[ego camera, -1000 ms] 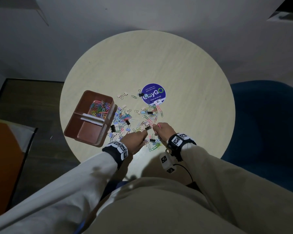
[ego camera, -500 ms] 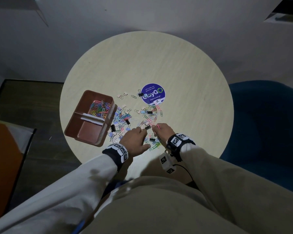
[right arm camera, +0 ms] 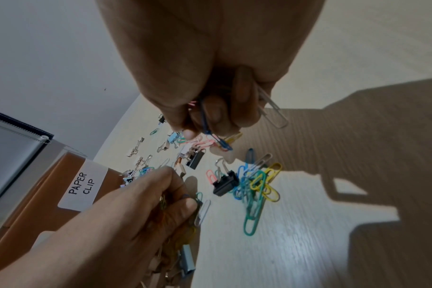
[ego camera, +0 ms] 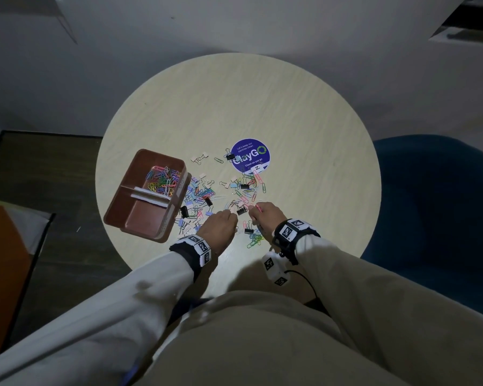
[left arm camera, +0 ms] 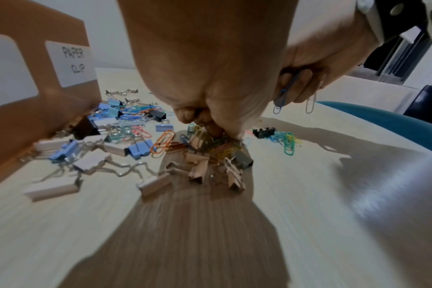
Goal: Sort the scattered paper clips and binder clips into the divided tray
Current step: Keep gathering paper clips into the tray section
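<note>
The left hand (ego camera: 221, 227) has come down from the earlier half-open reach and now pinches a bunch of coloured wire paper clips (left arm camera: 210, 140) on the round pale wooden surface (ego camera: 304, 121); the right hand (ego camera: 265, 215) pinches several too. The brown divided plastic tray (ego camera: 176, 207) lies just left, so a drop-off looks near

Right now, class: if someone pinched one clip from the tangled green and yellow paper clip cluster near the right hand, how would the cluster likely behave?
The paper clip cluster looks interlinked, so several clips would probably lift together. Thin wire suggests it is light and slides easily on the smooth table. The black binder clip touching it may get dragged along.
</note>
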The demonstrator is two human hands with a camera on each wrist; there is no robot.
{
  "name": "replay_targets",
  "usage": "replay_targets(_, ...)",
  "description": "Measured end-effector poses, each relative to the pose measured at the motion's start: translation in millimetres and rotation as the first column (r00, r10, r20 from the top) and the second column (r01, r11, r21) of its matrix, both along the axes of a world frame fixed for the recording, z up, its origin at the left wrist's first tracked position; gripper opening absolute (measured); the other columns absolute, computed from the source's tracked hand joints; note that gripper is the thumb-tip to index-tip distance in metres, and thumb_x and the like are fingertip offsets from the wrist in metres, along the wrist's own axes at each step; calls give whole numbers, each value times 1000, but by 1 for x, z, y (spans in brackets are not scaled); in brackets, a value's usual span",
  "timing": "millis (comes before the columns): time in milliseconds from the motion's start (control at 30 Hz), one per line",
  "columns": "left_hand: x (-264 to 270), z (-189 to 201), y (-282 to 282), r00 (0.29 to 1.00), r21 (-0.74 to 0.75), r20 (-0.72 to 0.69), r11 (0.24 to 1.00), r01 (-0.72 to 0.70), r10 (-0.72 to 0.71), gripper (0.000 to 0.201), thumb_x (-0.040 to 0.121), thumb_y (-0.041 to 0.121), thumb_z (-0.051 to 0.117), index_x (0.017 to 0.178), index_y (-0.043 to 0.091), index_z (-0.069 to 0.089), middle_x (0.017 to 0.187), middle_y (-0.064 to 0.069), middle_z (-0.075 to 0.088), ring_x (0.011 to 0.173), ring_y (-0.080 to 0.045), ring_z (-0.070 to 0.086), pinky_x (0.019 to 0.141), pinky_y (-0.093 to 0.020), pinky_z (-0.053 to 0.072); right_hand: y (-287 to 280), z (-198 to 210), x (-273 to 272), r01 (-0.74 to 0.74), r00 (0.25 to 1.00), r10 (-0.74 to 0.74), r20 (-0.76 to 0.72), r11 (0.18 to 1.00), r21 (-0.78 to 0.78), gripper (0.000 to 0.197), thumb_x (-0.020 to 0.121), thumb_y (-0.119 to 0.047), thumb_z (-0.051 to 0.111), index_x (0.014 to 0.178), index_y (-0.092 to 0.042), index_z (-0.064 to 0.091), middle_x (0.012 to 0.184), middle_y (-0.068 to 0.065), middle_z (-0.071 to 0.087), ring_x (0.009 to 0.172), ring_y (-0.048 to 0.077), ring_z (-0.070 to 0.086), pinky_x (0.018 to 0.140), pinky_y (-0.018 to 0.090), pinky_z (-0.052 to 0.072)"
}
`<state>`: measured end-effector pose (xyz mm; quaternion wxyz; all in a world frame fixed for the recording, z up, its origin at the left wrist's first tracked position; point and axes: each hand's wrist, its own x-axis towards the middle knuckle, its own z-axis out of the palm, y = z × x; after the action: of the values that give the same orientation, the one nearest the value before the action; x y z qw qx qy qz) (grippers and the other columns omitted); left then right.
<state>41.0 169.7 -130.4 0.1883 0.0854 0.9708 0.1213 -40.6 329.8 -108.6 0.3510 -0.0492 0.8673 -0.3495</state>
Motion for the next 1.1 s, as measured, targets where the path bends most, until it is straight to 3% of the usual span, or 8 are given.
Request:
replay_targets(100, -3, 10, -3, 991, 127, 64, 984, -127, 119, 17, 102, 22, 39, 105, 9, 49, 99, -14, 60, 83, -31, 55, 74, -44, 47, -7, 5, -3, -43, 999, 44, -19, 999, 8, 38, 99, -38, 46, 71, -14, 55, 64, 1, 59, 55, 16, 50, 64, 28, 38)
replay_targets(267, -13, 39, -20, 946, 273, 127, 907, -322, 298, 16, 102, 29, 32, 97, 15, 36, 79, -12, 58, 65, -29, 53, 64, -49, 47, -33, 21, -8, -125, 990, 124, -65, 992, -13, 37, 101, -36, 45, 75, -11, 54, 72, 10, 63, 67, 28, 56, 66, 33, 40)
replay_targets(400, -20, 64, -50, 905, 370, 19, 838, -400, 424, 12, 97, 11, 45, 98, 13, 34, 76, -3, 48, 65, -25, 49, 57, -40, 40, -72, 40, -14, -137, 985, 126, -118, 986, -89, 37, 99, -37, 44, 72, -12, 50, 74, 14, 66, 67, 31, 61, 67, 39, 49)
replay_targets(567, -29, 96, -103, 726, 536, -87, 646, -543, 682, 14, 107, 18, 32, 99, 11, 41, 80, -7, 55, 65, -18, 50, 56, -26, 37, -133, 67, -31, -184, 966, 149, -210, 970, -159, 40, 101, -34, 44, 77, -5, 56, 70, 9, 56, 67, 25, 52, 61, 32, 34)
replay_targets(633, -32, 100, -130, 652, 542, -77, 581, -608, 755, 16, 106, 19, 34, 103, 9, 46, 85, -8, 59, 71, -23, 53, 58, -31, 36, -160, 76, -35, -187, 965, 141, -221, 962, -201, 42, 102, -34, 44, 80, -1, 58, 70, 8, 56, 67, 26, 52, 62, 32, 34)
replay_targets(800, -41, 89, -180, 529, 407, 55, 464, -786, 847, 14, 102, 10, 40, 105, 8, 53, 106, -17, 64, 98, -33, 59, 74, -34, 39, -228, 83, -40, -118, 984, 76, -160, 955, -271, 37, 100, -32, 44, 71, -13, 55, 60, 0, 51, 68, 25, 54, 66, 32, 37)
replay_targets(967, -50, 81, -198, 539, 191, 156, 510, -839, 828, 23, 95, 11, 49, 110, -2, 60, 114, -22, 65, 109, -42, 59, 83, -38, 44, -266, 69, -29, -88, 990, 65, -122, 978, -191, 22, 100, -25, 42, 84, -11, 45, 86, 12, 53, 80, 28, 49, 67, 31, 30)
replay_targets(1100, -57, 85, -196, 600, 102, 184, 592, -799, 778, 25, 97, 9, 49, 115, -2, 63, 118, -22, 65, 111, -40, 60, 86, -38, 47, -269, 54, -20, -143, 981, 132, -146, 987, -70, 22, 98, -16, 42, 109, -5, 56, 118, 20, 56, 103, 39, 57, 81, 38, 42)
